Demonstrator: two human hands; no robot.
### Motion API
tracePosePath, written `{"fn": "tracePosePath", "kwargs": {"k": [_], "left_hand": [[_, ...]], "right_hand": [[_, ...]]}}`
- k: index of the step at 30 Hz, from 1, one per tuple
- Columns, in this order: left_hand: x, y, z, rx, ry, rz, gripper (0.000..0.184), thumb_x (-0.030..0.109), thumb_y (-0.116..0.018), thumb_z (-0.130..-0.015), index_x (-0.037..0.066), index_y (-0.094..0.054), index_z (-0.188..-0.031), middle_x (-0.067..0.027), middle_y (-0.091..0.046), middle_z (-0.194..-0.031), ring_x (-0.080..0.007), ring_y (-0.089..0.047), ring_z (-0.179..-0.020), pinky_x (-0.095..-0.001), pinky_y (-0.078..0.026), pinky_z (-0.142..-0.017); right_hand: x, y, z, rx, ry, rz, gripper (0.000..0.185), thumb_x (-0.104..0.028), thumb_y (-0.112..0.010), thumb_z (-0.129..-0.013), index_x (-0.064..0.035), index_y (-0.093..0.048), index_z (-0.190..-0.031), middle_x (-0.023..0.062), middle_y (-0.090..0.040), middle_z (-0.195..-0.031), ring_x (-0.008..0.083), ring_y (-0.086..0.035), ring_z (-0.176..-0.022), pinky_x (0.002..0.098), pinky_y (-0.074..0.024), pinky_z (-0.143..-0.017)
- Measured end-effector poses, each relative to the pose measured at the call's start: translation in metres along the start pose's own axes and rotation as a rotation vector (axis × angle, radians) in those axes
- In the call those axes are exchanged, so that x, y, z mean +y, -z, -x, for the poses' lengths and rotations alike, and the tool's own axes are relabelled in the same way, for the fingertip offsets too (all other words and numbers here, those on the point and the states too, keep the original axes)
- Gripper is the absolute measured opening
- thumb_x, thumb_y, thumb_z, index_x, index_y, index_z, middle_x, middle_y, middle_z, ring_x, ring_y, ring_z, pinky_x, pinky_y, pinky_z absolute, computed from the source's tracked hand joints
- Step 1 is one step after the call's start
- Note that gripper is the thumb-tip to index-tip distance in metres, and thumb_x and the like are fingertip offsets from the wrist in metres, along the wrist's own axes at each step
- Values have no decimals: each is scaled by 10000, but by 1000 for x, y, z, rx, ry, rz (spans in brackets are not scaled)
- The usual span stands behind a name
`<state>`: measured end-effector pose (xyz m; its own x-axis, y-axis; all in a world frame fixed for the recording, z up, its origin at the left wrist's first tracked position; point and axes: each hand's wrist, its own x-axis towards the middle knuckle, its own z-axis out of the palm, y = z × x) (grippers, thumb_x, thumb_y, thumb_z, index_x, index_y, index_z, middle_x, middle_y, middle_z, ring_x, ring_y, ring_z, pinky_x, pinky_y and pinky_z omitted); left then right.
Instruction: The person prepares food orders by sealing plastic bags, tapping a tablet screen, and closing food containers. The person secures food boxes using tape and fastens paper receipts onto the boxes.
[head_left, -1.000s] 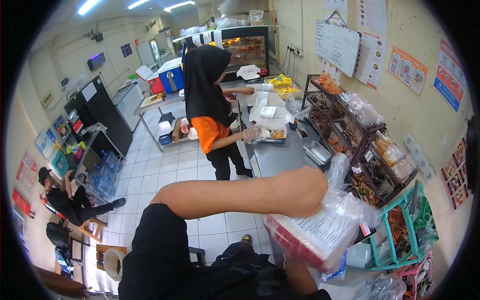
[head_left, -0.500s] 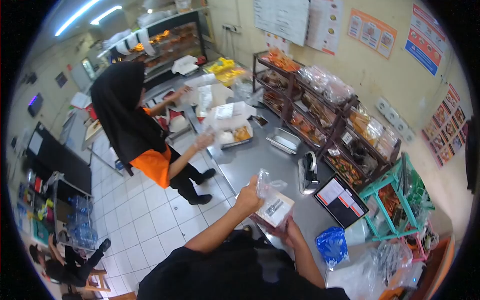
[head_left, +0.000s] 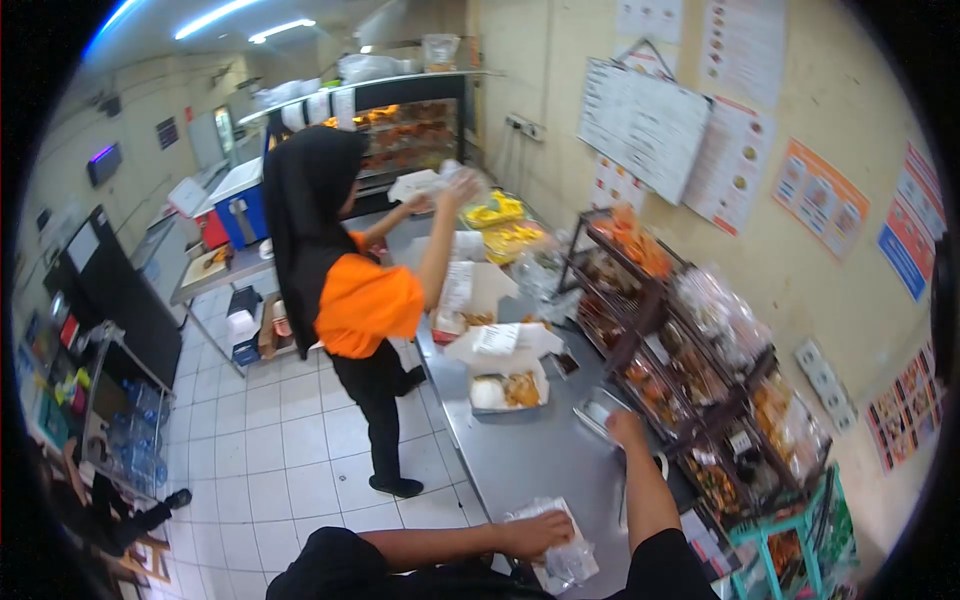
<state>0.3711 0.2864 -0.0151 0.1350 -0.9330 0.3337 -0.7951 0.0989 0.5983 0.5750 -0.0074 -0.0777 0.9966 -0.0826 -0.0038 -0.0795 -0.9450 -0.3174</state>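
Note:
My left hand point(head_left: 540, 535) is closed on the clear plastic bag point(head_left: 572, 562) around a white food box, low at the counter's near edge. Reaching forward, my right hand point(head_left: 627, 432) is at the side of a small metal tray point(head_left: 597, 412); its fingers are bent, and whatever they hold is hidden. Beyond, an open food box point(head_left: 505, 392) shows rice and a fried piece, with a white receipt point(head_left: 497, 340) on its lid. A small dark sachet point(head_left: 565, 366) lies beside that box.
A co-worker in an orange and black top point(head_left: 368, 310) stands at the counter's left, hands raised around a white item. Along the wall, a brown rack point(head_left: 640, 350) holds bagged goods. Yellow packets point(head_left: 505, 235) lie farther back. A teal crate point(head_left: 785, 560) stands at lower right.
My right hand has left the boxed bag and moved forward to the metal tray. My left hand stays on the bag, now lower in view. The co-worker's hands have risen.

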Motion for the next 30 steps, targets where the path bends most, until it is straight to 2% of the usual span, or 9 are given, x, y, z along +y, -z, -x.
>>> {"fn": "tracePosePath", "kwargs": {"k": [2, 5, 9, 12, 16, 18, 21, 24, 30], "left_hand": [[-5, 4, 3, -88, 16, 50, 548, 135, -716, -670, -17, -518, -1158, -183, -473, -1196, -404, -358, -1283, -477, -243, -1141], [-6, -3, 2, 49, 80, 128, 481, 120, -671, -715, -8, -526, -1156, -177, -490, -1207, -377, -415, -1223, -469, -288, -1102], [13, -12, -5, 281, 219, 241, 415, 114, -615, -800, -12, -530, -1186, -183, -517, -1200, -354, -432, -1210, -456, -305, -1092], [29, -30, -14, 329, 537, 331, 398, 147, -597, -847, -15, -532, -1205, -183, -517, -1209, -358, -436, -1204, -448, -308, -1088], [17, -61, -34, 241, 457, 300, 471, 190, -605, -850, -53, -491, -1237, -221, -478, -1250, -386, -406, -1236, -466, -286, -1094], [20, -66, -30, 138, 294, 148, 547, 154, -611, -807, -82, -447, -1272, -251, -442, -1278, -407, -374, -1264, -472, -263, -1109], [26, -45, -23, 69, 167, 74, 534, 149, -662, -765, -68, -465, -1212, -237, -436, -1266, -390, -400, -1235, -470, -295, -1071], [33, -47, -23, 174, 163, -4, 377, 143, -620, -746, -29, -512, -1063, -207, -471, -1114, -385, -452, -1116, -480, -353, -965], [50, -79, -43, 497, 448, 186, 287, 213, -551, -909, -56, -547, -1009, -244, -550, -1034, -421, -533, -1010, -508, -407, -889]], "right_hand": [[-3, 8, -7, -182, -21, 86, 189, -175, -649, -799, -83, -763, -918, 185, -719, -952, 355, -693, -922, 430, -545, -852], [17, -17, -34, -137, -108, 270, 184, -178, -653, -789, -101, -774, -903, 169, -724, -971, 337, -701, -930, 429, -548, -851], [0, 8, -25, -176, -6, 266, 176, -175, -663, -776, -116, -779, -894, 174, -723, -914, 350, -701, -881, 425, -556, -817], [-15, 16, -17, -70, -26, 179, 135, -158, -676, -732, -134, -777, -818, 178, -716, -873, 359, -700, -858, 440, -563, -792], [-30, 35, -3, 195, 59, -81, 100, -65, -631, -780, -46, -705, -843, 191, -685, -781, 372, -672, -757, 456, -527, -715], [-30, 50, 12, 299, 93, -308, 59, -30, -624, -841, -23, -659, -887, 96, -654, -726, 236, -635, -680, 340, -496, -664], [-53, 91, 68, 342, 63, -829, 42, -50, -623, -918, -19, -625, -946, -1, -622, -797, 75, -567, -727, 222, -445, -659], [-82, 133, 179, 454, -50, -1041, 101, -129, -613, -965, -34, -607, -999, -7, -577, -798, 54, -484, -650, 208, -386, -579], [-44, 99, 376, 547, -343, -1126, 116, -168, -574, -997, -84, -544, -922, -28, -485, -744, 51, -435, -607, 193, -339, -534]]}}
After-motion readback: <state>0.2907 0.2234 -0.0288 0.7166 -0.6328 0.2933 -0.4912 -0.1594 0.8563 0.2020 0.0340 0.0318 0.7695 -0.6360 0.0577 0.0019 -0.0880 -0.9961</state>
